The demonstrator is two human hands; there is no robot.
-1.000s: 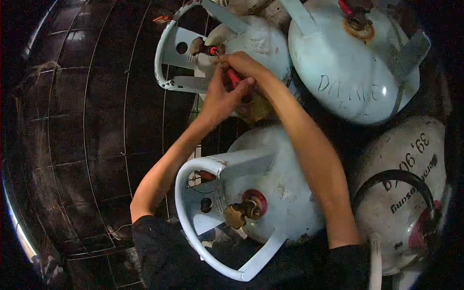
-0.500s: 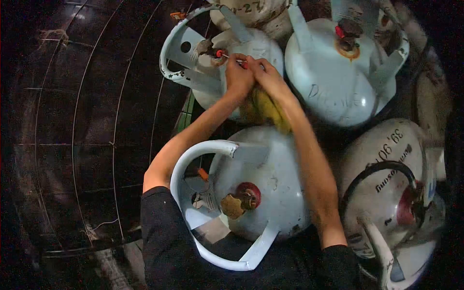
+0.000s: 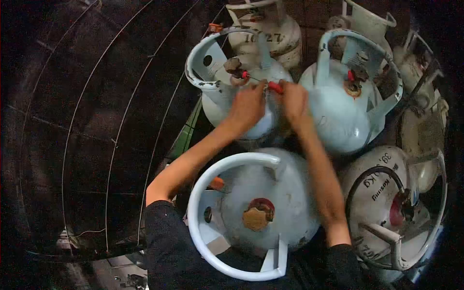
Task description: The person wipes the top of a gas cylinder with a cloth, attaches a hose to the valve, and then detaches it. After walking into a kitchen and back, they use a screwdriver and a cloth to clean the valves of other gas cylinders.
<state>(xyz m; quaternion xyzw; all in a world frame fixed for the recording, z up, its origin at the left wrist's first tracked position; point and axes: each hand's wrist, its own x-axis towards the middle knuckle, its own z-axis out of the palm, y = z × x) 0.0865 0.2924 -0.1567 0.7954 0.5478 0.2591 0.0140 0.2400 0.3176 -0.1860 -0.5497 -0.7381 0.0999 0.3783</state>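
At the upper middle, my right hand (image 3: 294, 100) is closed on the red handle (image 3: 276, 87) of a thin tool. The tool's shaft points left to a red fitting (image 3: 245, 74) on the valve (image 3: 234, 66) of a pale blue gas cylinder (image 3: 216, 105). My left hand (image 3: 248, 107) is closed just left of the handle, over that cylinder; what its fingers hold is too small to tell. Nearer my body stands another pale blue cylinder (image 3: 295, 188) with a brown valve knob (image 3: 255, 219) inside its round collar (image 3: 195, 208).
Right of my hands is a blue cylinder (image 3: 340, 121) with a rusty valve. A white cylinder (image 3: 374, 188) with a black hose (image 3: 355, 181) lies at the lower right. Further cylinders (image 3: 285, 36) stand behind. Curved wires (image 3: 112, 140) cross the dark left side.
My hands have moved apart, the right one drawing the red handle rightward. The yellow cloth-like item beneath them no longer shows. The view has shifted, so the cylinders appear lower.
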